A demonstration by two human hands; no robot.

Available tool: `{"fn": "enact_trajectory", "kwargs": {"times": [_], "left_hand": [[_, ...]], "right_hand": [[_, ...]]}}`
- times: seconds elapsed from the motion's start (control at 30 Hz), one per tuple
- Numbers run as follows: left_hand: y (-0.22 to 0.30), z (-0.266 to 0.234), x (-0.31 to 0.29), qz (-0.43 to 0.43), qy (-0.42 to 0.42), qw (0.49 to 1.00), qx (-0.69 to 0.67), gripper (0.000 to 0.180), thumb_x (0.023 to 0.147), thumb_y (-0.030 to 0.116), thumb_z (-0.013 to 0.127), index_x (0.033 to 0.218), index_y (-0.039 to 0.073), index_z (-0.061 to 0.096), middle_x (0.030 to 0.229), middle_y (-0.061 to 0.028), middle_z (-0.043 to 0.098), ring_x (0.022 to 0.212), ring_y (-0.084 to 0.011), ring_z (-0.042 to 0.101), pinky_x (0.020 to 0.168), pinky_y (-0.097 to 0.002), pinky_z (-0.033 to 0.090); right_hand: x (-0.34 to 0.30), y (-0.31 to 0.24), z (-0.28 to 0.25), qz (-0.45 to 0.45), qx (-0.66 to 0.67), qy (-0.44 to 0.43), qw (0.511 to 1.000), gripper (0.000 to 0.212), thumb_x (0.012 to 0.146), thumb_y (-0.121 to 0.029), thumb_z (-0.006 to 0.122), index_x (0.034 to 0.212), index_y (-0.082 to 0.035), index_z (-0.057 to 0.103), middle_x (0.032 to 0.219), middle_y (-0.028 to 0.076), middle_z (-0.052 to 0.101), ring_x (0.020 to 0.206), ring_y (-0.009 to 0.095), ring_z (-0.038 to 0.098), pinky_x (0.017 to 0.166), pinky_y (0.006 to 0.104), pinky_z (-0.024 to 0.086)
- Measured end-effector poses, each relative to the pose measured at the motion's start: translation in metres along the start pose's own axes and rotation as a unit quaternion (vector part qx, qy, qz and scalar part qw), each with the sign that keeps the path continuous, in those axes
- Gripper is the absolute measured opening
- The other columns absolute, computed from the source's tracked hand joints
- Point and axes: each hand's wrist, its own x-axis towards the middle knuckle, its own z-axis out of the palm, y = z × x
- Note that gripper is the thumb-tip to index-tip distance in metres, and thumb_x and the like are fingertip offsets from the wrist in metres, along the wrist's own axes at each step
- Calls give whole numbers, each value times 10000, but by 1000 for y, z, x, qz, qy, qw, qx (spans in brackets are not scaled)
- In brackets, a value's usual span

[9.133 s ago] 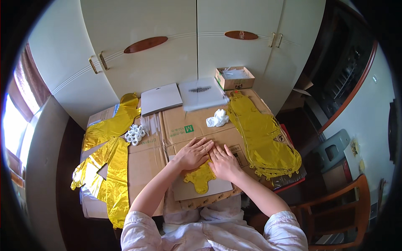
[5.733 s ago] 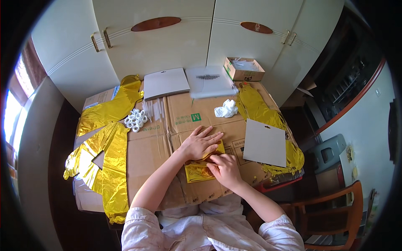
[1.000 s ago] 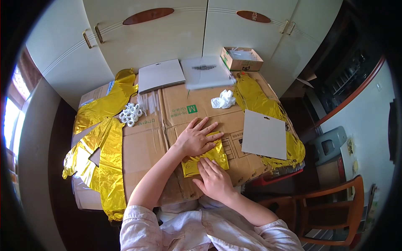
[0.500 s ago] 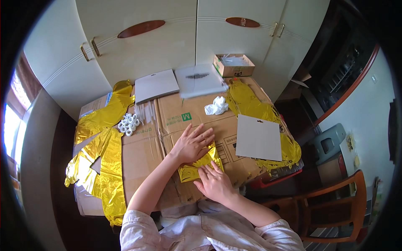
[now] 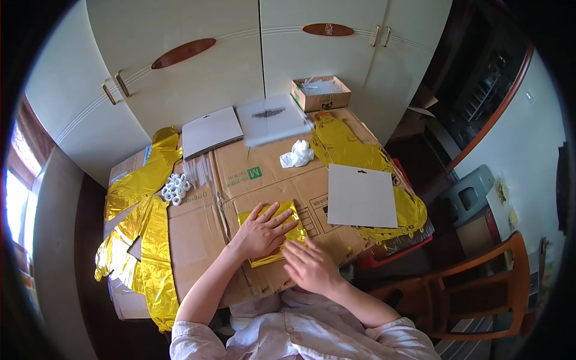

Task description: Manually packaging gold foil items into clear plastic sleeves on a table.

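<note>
A folded square of shiny gold foil (image 5: 268,258) lies on the cardboard near the front edge, in front of me. My left hand (image 5: 262,233) rests flat across its middle, fingers spread. At the foil's near right edge is my right hand (image 5: 311,266), its fingers stretched out and slightly blurred. That hand holds nothing; whether its fingertips touch the foil I cannot tell. Both hands hide part of the square.
Large gold foil pieces (image 5: 155,240) hang over the left side; more gold foil (image 5: 351,144) lies at right, partly under a white card (image 5: 362,196). Beyond are white rings (image 5: 176,189), crumpled white plastic (image 5: 297,155), stacked cards (image 5: 212,132), clear bags (image 5: 276,123) and a box (image 5: 321,94).
My left hand has slid nearer to me over the foil. The right hand has shifted toward the foil's right edge. The whole view has shifted a little.
</note>
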Motion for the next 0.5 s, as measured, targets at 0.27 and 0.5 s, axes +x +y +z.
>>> {"fn": "enact_trajectory", "kwargs": {"times": [0.27, 0.5], "left_hand": [[0, 2, 0, 0, -14, 1000, 5, 488, 945, 391, 457, 1398, 212, 470, 1522, -35, 359, 1438, -301, 243, 1164, -529, 141], [0, 0, 1, 0, -16, 1000, -14, 432, 946, 394, 464, 1304, 177, 571, 1524, -40, 352, 1441, -289, 234, 1171, -514, 126]], "right_hand": [[33, 64, -4, -2, 10, -33, 999, 425, 935, -177, 535, 1318, 5, 502, 1332, 175, 543, 1282, 319, 478, 1105, 483, 312], [52, 90, 18, -7, -29, -96, 995, 550, 988, -366, 453, 1334, 61, 470, 1349, 194, 532, 1305, 330, 457, 1121, 463, 299]]}}
